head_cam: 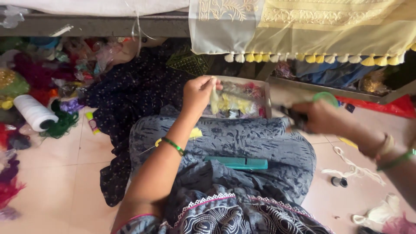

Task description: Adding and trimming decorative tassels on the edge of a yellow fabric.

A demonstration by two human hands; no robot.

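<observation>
Here the left hand (197, 92) pinches a pale yellow tassel (214, 100).

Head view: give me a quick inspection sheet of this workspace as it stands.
Surface: tiled floor, with the lap as work area.
Job's things: yellow tassel; scissors; teal comb on the lap.
Clutter: thread scraps, white spool, box of tassels.
Grips: left hand pinches the tassel; right hand holds the scissors.
Cables: nothing seen.
Surroundings: tasselled yellow cloth, dark dotted fabric.
</observation>
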